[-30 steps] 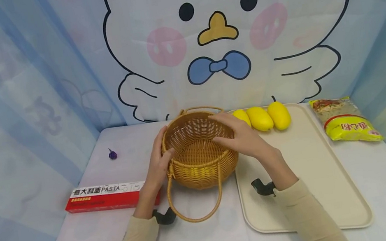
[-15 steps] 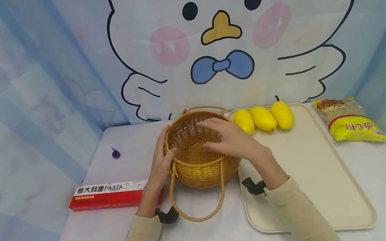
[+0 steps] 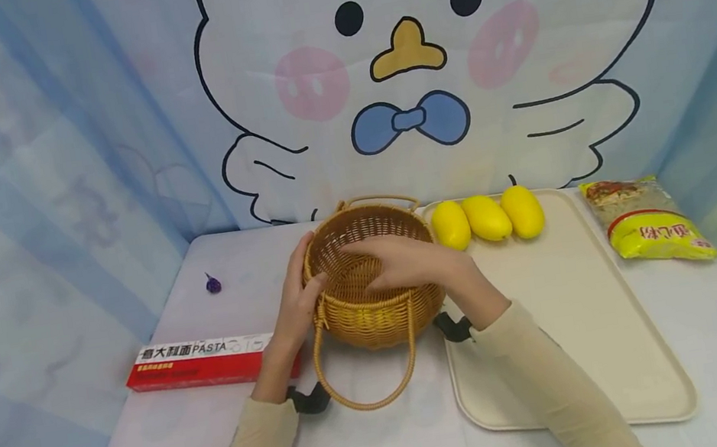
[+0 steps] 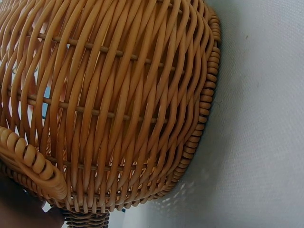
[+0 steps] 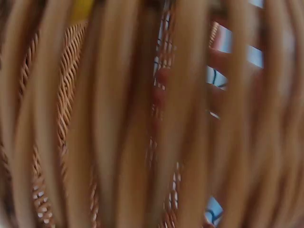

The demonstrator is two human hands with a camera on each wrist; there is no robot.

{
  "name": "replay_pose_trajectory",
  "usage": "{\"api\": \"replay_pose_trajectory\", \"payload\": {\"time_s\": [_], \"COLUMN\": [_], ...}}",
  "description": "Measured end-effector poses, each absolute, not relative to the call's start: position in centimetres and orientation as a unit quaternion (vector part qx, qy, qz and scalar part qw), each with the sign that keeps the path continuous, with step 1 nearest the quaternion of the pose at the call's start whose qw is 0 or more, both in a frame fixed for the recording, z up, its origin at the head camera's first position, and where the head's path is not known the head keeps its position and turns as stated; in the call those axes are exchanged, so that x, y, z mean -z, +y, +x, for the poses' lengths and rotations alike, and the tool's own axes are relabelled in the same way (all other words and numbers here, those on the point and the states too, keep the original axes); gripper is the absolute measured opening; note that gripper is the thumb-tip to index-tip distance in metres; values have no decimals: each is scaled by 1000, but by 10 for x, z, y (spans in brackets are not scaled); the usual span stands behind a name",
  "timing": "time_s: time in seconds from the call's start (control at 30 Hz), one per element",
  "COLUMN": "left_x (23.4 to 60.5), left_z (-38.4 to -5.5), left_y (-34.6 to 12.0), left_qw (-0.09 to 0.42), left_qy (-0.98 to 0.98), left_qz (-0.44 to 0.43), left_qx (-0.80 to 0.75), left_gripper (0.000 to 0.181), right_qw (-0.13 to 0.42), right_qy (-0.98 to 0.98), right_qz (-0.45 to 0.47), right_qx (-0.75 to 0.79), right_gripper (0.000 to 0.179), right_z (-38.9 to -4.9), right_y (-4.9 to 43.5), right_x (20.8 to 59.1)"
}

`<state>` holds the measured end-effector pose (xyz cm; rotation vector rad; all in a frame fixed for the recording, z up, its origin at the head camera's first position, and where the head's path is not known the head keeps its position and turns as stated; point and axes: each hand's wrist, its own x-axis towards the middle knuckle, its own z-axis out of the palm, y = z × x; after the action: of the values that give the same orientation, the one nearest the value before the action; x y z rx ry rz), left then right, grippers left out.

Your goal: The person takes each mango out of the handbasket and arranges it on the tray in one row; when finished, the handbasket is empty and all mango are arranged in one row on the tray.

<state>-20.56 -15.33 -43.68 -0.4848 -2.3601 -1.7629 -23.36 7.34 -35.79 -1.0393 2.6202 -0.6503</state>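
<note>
A brown wicker basket [image 3: 374, 329] stands mid-table, its front handle folded down toward the person. My left hand [image 3: 294, 303] grips its left rim, thumb over the edge. The right hand [image 3: 405, 259] reaches over the right rim into the basket, fingers extended and thumb apart, with nothing seen between them. Close weave [image 4: 118, 95] fills the left wrist view. Through the blurred canes in the right wrist view, parts of fingers [image 5: 218, 95] show. A yellow patch [image 5: 81, 10] shows at the top of that view; a yellow tint also shows through the basket's front wall.
Right of the basket lies a beige tray [image 3: 558, 348] with three yellow oval fruits [image 3: 487, 218] along its far edge. Beyond it is a yellow food packet [image 3: 653, 222]. At left are a red-and-white pasta box [image 3: 202, 363] and a small purple thing [image 3: 213, 283]. A cartoon curtain [image 3: 420, 168] hangs behind.
My right hand has moved left from the basket's right rim and further into its opening. The left hand keeps its hold and the basket stays in place.
</note>
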Motion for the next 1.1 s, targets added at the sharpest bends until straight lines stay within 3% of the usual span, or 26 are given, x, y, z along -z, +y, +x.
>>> {"api": "replay_pose_trajectory", "payload": {"time_s": [0.37,1.1], "left_x": [403,399], "left_z": [-186,-183], "left_y": [-143,-146], "left_qw": [56,56], "left_qy": [-784,-791], "left_qz": [-158,-148], "left_qx": [598,591], "left_gripper": [70,70], "right_qw": [240,330], "right_qy": [881,857], "right_qz": [-351,-357], "right_qx": [207,173], "right_gripper": [71,64], "right_z": [-241,-248], "right_y": [67,52], "right_x": [363,371]}}
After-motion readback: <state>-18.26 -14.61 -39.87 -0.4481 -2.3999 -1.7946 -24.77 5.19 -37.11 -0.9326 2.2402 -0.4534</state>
